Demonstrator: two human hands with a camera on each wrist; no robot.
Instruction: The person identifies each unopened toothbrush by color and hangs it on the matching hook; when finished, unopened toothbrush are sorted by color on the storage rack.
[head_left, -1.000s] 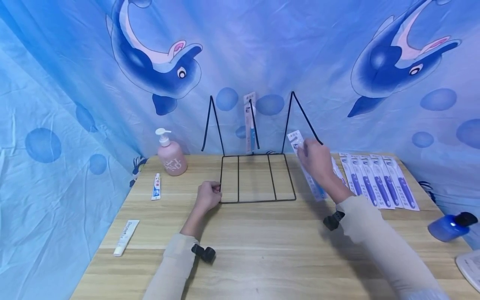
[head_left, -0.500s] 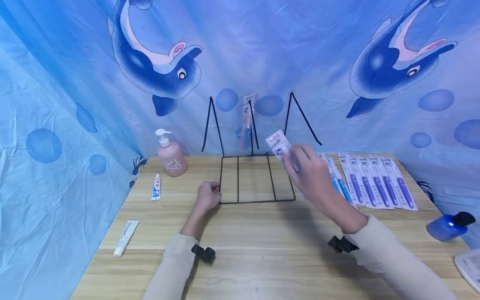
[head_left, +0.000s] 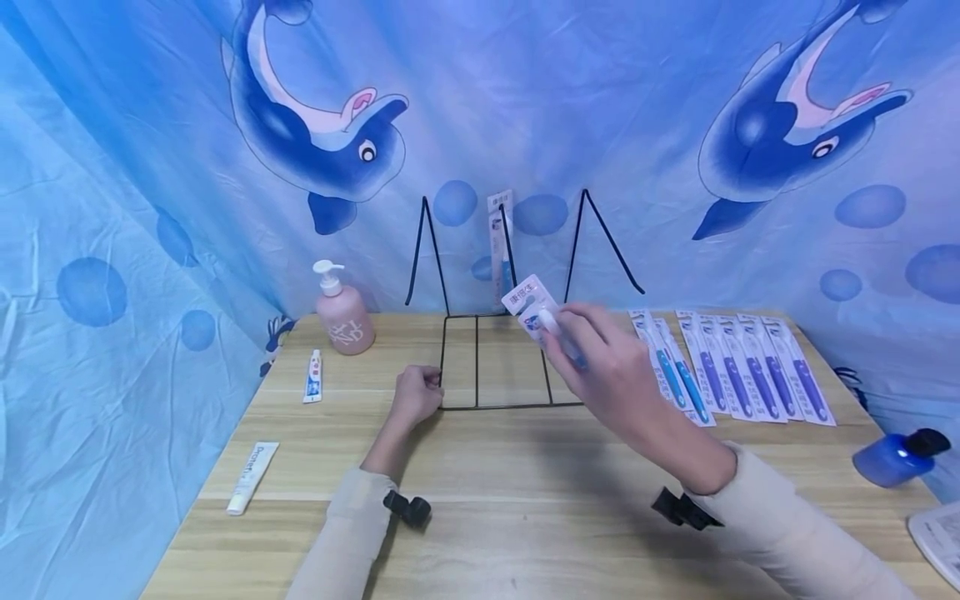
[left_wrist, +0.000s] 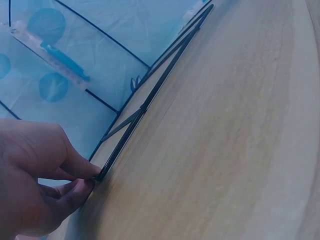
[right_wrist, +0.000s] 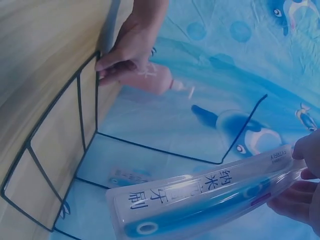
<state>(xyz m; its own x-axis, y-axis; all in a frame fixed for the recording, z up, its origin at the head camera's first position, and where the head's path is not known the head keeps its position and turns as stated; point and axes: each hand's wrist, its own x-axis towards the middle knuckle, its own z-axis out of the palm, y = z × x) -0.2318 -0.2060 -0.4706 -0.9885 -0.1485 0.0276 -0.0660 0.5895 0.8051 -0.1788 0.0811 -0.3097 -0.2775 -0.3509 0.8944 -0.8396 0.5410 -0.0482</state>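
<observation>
My left hand (head_left: 417, 392) pinches the left side of the black wire rack (head_left: 477, 358) down on the table; the left wrist view shows thumb and fingertips meeting on the wire. In my right hand (head_left: 611, 367) is a packaged toothbrush (right_wrist: 200, 200), gripped near its top end. Its blue handle shows through the clear pack in the right wrist view. The hand is above the right part of the rack's base, in front of the upright prongs. Another packaged toothbrush (head_left: 497, 242) hangs on the rack's middle prong.
Two blue packaged toothbrushes (head_left: 675, 371) and several purple ones (head_left: 757, 367) lie at the right. A blue bottle (head_left: 892, 460) stands at the right edge. A pink pump bottle (head_left: 345, 321) and two tubes, one small (head_left: 312, 377) and one white (head_left: 252, 477), are at the left.
My right hand has carried the packaged toothbrush leftward from beside the other blue packs to over the rack's base. My left hand has stayed on the rack.
</observation>
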